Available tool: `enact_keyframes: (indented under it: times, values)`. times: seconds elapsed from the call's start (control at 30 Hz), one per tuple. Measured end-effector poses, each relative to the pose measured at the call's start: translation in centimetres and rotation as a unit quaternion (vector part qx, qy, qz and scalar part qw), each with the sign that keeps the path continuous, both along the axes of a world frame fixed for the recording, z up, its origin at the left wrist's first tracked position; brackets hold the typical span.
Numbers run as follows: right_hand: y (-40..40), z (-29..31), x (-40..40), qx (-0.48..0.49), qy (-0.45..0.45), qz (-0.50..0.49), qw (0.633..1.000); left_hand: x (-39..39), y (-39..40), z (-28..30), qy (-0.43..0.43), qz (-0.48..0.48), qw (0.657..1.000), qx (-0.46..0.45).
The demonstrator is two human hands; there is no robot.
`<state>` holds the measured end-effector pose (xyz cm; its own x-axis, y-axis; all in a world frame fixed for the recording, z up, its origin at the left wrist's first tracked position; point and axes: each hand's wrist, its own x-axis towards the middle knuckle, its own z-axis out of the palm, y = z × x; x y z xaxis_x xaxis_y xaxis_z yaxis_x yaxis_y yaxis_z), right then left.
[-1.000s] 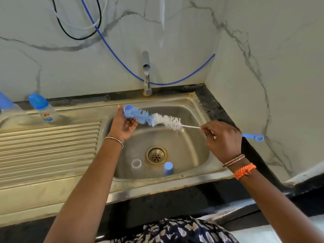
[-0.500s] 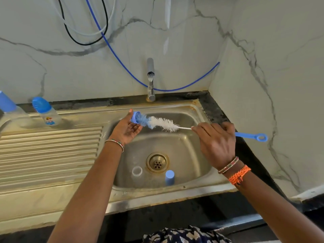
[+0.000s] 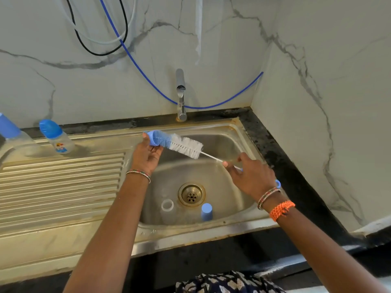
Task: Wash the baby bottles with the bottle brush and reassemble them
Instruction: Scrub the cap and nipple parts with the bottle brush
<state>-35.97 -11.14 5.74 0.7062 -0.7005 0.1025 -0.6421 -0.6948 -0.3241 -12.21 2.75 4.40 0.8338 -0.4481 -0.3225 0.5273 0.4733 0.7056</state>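
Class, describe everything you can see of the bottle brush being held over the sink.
The bottle brush has a thick bristle head, blue at one end and white at the other, on a thin white stem ending in a blue looped handle. It lies tilted over the sink. Its blue end sits in a blue ring held by the left hand; the right hand pinches the stem. Bristles look soft, like nylon.

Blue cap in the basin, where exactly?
Head view: blue cap stands on the sink floor near the front wall, right of the drain and clear bottle.

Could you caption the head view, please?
Left hand holds blue ring; right hand scrubs it with blue-white bottle brush.
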Motion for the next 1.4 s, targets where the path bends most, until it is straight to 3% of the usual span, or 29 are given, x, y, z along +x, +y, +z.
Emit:
enact_keyframes:
  times: [0.07,0.13,0.23,0.37,0.5,0.6,0.63,0.7,0.8,0.87,0.9,0.97,1.03,1.07,1.17,1.23,1.3,1.4]
  values:
    - [-0.1,0.3,-0.9,-0.020,0.000,-0.003,1.000,0.4,0.8,0.1,0.000,0.027,1.000,0.009]
    - [0.0,0.2,-1.6,-0.004,-0.071,0.012,0.997,0.6,1.5,0.3,-0.001,0.034,0.999,0.018]
    - [0.1,0.1,-1.5,-0.157,-0.176,0.023,0.972,0.5,1.9,0.5,-0.009,0.030,0.999,0.041]
    - [-0.5,0.9,-1.5,-0.300,-0.249,0.064,0.918,1.2,2.3,0.4,-0.022,0.026,0.996,0.077]
    - [-1.3,0.7,-1.7,-0.316,-0.302,0.075,0.896,1.6,2.5,0.1,-0.061,-0.020,0.990,0.128]
    - [-1.2,1.6,-1.6,-0.324,-0.316,0.105,0.885,1.3,2.9,0.1,-0.019,0.003,0.991,0.131]
    - [-1.2,1.9,-1.7,-0.317,-0.311,0.117,0.888,1.3,3.0,0.1,-0.009,0.009,0.993,0.121]
    - [-1.2,2.4,-1.6,-0.266,-0.250,0.088,0.927,1.9,3.2,-0.2,0.002,0.015,0.994,0.108]
    - [-2.1,2.8,-0.9,-0.057,-0.066,0.054,0.995,2.5,3.4,0.3,-0.022,0.005,0.996,0.083]
    - [-3.1,3.2,-0.5,0.142,-0.039,0.072,0.987,2.6,3.3,0.7,-0.042,0.005,0.999,0.035]
    - [-3.3,3.6,-0.5,0.173,-0.049,0.077,0.981,2.8,3.3,0.8,-0.047,0.009,0.999,0.015]
    - [-3.4,4.1,-0.5,0.145,-0.082,0.080,0.983,2.9,3.5,0.7,-0.053,0.012,0.998,-0.011]
    - [-3.1,4.5,-0.8,0.150,-0.057,0.069,0.985,2.9,3.8,0.5,-0.073,0.005,0.997,-0.038]
    - [-2.9,4.9,-1.1,0.216,-0.020,0.057,0.975,3.1,4.0,0.5,-0.085,-0.001,0.994,-0.065]
    - [-2.9,5.9,-1.8,0.431,0.067,0.026,0.899,3.4,4.7,0.7,-0.119,-0.023,0.986,-0.114]
    - [-3.2,5.8,-1.8,0.457,0.069,0.040,0.886,3.6,5.1,0.9,-0.143,-0.036,0.981,-0.129]
    - [-3.2,5.4,-1.6,0.415,0.026,0.072,0.907,3.7,5.2,1.1,-0.141,-0.030,0.981,-0.132]
    - [-3.5,4.6,-1.3,0.181,-0.082,0.129,0.972,3.7,4.9,1.4,-0.119,0.008,0.989,-0.082]
